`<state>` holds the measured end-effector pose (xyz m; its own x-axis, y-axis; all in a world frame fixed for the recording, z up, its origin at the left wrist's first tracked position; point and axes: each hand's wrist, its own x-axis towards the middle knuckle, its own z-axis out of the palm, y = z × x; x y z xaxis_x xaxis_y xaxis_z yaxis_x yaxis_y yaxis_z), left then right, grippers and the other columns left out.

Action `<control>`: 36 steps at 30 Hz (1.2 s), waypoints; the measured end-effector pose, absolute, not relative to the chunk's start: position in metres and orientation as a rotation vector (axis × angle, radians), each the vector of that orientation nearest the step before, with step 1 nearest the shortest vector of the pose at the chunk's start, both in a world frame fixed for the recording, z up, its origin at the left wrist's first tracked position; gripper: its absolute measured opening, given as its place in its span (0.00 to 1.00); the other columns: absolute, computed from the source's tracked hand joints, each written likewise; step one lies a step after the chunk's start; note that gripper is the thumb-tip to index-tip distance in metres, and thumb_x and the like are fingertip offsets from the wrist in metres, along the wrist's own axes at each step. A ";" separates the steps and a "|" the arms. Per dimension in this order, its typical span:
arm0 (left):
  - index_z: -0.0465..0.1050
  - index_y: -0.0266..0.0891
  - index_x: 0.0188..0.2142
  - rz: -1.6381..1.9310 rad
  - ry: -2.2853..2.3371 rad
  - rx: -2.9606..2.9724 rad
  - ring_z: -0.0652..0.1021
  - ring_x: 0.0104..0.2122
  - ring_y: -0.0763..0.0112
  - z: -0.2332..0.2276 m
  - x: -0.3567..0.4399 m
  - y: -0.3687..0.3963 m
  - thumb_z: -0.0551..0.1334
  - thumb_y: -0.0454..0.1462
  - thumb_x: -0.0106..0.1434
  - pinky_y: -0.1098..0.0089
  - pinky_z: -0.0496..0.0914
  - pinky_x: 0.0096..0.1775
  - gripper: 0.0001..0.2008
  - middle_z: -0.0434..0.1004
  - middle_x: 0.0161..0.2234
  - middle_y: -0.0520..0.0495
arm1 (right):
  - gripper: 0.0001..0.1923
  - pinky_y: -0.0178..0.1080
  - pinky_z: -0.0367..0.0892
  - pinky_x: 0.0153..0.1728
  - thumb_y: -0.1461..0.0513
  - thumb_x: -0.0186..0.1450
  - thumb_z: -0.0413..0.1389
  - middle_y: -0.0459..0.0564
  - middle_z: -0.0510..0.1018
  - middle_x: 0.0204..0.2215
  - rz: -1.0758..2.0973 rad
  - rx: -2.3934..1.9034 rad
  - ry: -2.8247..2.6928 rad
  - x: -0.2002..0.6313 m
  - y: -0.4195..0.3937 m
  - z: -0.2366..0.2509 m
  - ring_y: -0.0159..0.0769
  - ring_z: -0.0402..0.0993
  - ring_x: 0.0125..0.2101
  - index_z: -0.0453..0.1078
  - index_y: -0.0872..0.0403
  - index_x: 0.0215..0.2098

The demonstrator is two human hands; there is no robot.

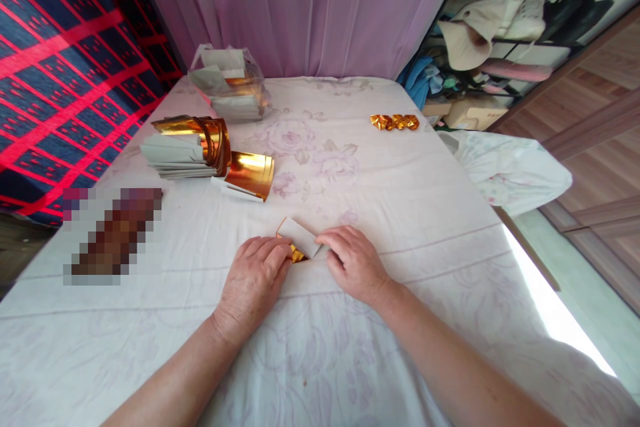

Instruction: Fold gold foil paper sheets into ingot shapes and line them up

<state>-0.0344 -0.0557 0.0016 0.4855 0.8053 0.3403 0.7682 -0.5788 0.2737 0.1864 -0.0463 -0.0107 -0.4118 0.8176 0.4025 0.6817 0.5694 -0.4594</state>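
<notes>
A piece of gold foil paper, pale grey-white on its back, lies on the cloth between my hands, partly folded. A bit of its gold side shows beside my left fingertips. My left hand has its fingers curled down on the paper's left edge, hiding what is under them. With thumb and forefinger, my right hand pinches the right corner of the sheet. Farther off to the left are a curled stack of gold foil paper sheets and some loose curled sheets. A row of crinkled gold folded pieces sits at the back right.
A clear plastic bag with more papers stands at the back left. A blurred, pixelated patch covers something on the left. The flowered cloth spreads under everything. Beyond the right edge are a white bag and shelves; a purple curtain hangs behind.
</notes>
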 end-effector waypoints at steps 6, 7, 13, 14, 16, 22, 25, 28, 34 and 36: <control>0.76 0.43 0.44 0.676 1.324 2.745 0.79 0.44 0.60 0.001 -0.036 -0.055 0.56 0.32 0.68 0.55 0.72 0.47 0.11 0.80 0.46 0.45 | 0.20 0.42 0.68 0.41 0.74 0.62 0.48 0.51 0.78 0.38 0.253 -1.134 -2.235 0.184 -0.045 -0.012 0.39 0.71 0.38 0.73 0.53 0.47; 0.76 0.43 0.44 0.679 1.313 2.756 0.79 0.44 0.61 0.001 -0.037 -0.055 0.56 0.32 0.68 0.55 0.72 0.47 0.11 0.80 0.46 0.45 | 0.20 0.41 0.68 0.41 0.74 0.62 0.48 0.51 0.78 0.37 0.241 -1.128 -2.241 0.184 -0.045 -0.012 0.38 0.70 0.38 0.73 0.54 0.47; 0.76 0.42 0.45 0.646 1.274 2.759 0.79 0.45 0.62 -0.001 -0.040 -0.052 0.53 0.32 0.70 0.50 0.67 0.53 0.13 0.80 0.47 0.45 | 0.15 0.38 0.65 0.37 0.71 0.66 0.51 0.48 0.76 0.33 0.066 -1.123 -2.268 0.183 -0.043 -0.010 0.36 0.68 0.34 0.76 0.51 0.42; 0.76 0.42 0.45 0.631 1.265 2.759 0.79 0.46 0.63 -0.002 -0.041 -0.051 0.53 0.32 0.70 0.50 0.66 0.54 0.13 0.80 0.47 0.45 | 0.14 0.38 0.65 0.37 0.70 0.67 0.51 0.48 0.76 0.33 0.030 -1.118 -2.276 0.183 -0.043 -0.009 0.35 0.67 0.34 0.76 0.51 0.41; 0.76 0.41 0.45 0.614 1.253 2.752 0.78 0.47 0.63 -0.001 -0.041 -0.051 0.53 0.34 0.71 0.49 0.64 0.56 0.13 0.79 0.48 0.45 | 0.12 0.38 0.64 0.37 0.68 0.68 0.52 0.47 0.76 0.33 -0.023 -1.109 -2.290 0.184 -0.044 -0.007 0.35 0.67 0.34 0.77 0.50 0.39; 0.78 0.44 0.43 0.637 1.326 2.727 0.75 0.52 0.56 0.004 -0.040 -0.051 0.57 0.41 0.69 0.47 0.59 0.58 0.11 0.79 0.49 0.48 | 0.08 0.40 0.64 0.43 0.65 0.69 0.54 0.47 0.77 0.40 -0.066 -1.068 -2.371 0.183 -0.051 -0.001 0.36 0.69 0.40 0.76 0.49 0.38; 0.78 0.46 0.44 0.635 1.371 2.738 0.75 0.51 0.55 0.005 -0.040 -0.052 0.57 0.39 0.69 0.46 0.59 0.57 0.10 0.79 0.50 0.51 | 0.08 0.41 0.63 0.47 0.65 0.70 0.53 0.49 0.77 0.45 -0.010 -0.982 -2.419 0.180 -0.055 0.000 0.37 0.68 0.48 0.75 0.52 0.38; 0.77 0.46 0.44 0.642 1.370 2.738 0.75 0.51 0.56 0.004 -0.041 -0.052 0.57 0.38 0.70 0.47 0.60 0.57 0.10 0.79 0.50 0.52 | 0.09 0.41 0.62 0.46 0.66 0.70 0.52 0.47 0.79 0.43 0.095 -0.931 -2.428 0.178 -0.056 -0.002 0.37 0.70 0.47 0.74 0.52 0.36; 0.77 0.44 0.41 0.692 1.360 2.716 0.78 0.46 0.62 0.003 -0.038 -0.054 0.57 0.36 0.69 0.52 0.63 0.55 0.09 0.80 0.48 0.50 | 0.06 0.41 0.63 0.42 0.64 0.70 0.53 0.47 0.80 0.36 0.289 -0.983 -2.346 0.179 -0.052 -0.008 0.36 0.72 0.38 0.73 0.53 0.38; 0.77 0.43 0.39 0.690 1.349 2.710 0.78 0.45 0.63 0.003 -0.038 -0.055 0.57 0.36 0.69 0.52 0.64 0.54 0.09 0.81 0.47 0.50 | 0.06 0.42 0.63 0.41 0.64 0.69 0.54 0.47 0.80 0.34 0.320 -1.012 -2.326 0.179 -0.051 -0.008 0.36 0.72 0.37 0.73 0.53 0.37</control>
<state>-0.0380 -0.0550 0.0031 0.5238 0.7665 0.3716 0.7500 -0.6218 0.2255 0.1788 -0.0509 -0.0079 -0.5466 0.7296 0.4109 0.5915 0.6838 -0.4272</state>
